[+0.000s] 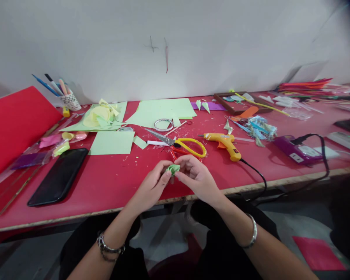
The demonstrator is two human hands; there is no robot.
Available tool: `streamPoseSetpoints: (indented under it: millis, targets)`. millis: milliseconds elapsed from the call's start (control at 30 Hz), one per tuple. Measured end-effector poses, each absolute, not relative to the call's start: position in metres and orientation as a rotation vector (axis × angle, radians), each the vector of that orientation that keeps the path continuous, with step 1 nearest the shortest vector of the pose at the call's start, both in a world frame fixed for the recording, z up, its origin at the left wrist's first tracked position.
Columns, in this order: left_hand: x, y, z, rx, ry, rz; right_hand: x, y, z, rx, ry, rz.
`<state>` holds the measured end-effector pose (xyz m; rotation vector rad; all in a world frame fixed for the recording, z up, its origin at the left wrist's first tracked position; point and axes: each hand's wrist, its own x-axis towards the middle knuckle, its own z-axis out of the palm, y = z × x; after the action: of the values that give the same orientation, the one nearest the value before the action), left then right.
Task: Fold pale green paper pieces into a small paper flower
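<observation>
A small rolled piece of green paper (173, 168) sits just below the middle of the frame, above the near edge of the red table (111, 182). Both hands have it: the left hand (151, 186) pinches it from the left with thumb and fingertips closed on it, and the right hand (196, 174) pinches it from the right in the same closed way. Each wrist carries one bracelet, two in all.

Just above the hands lies one pair of scissors with yellow handles (181, 144), blades pointing left, and beside it to the right one yellow glue gun (224, 140) whose black cord runs off the table's edge. One roll of clear tape (163, 124) rests on the larger of the green paper sheets (163, 109); three flat green sheets can be counted in the upper middle, plus a crumpled yellow-green heap (100, 114) on one of them. One black phone (60, 175) lies face up at lower left. One red sheet (14, 120) leans at far left, and one patterned cup of pens (68, 99) stands at upper left. One purple power strip (294, 149) sits at right, near a bundle of blue-tinted scraps (258, 128). One brown tray (239, 102) lies at upper right.
</observation>
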<state>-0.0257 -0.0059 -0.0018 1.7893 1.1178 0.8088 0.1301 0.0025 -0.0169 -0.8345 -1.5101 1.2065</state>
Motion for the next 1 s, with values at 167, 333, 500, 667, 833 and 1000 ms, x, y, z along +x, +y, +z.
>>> streamPoseSetpoints:
  millis: [167, 333, 500, 667, 833, 1000]
  targets:
    - [-0.022, -0.006, -0.004, 1.921, 1.11, 0.855, 0.13, -0.001, -0.014, -0.909, -1.668, 0.804]
    - [-0.018, -0.006, -0.008, 2.028, 1.121, 0.906, 0.129, -0.004, -0.013, -0.957, -1.631, 0.517]
    - [-0.019, -0.004, -0.014, 2.154, 1.214, 0.947, 0.128, -0.003, -0.014, -0.99, -1.697, 0.515]
    - [-0.02, -0.002, -0.016, 2.377, 1.26, 0.941, 0.127, -0.003, -0.013, -1.048, -1.624, 0.657]
    - [-0.02, -0.003, -0.018, 2.603, 1.338, 0.906, 0.124, -0.004, -0.012, -1.059, -1.581, 0.784]
    - [-0.019, -0.003, -0.02, 2.662, 1.349, 0.926, 0.124, -0.002, -0.014, -1.058, -1.544, 0.944]
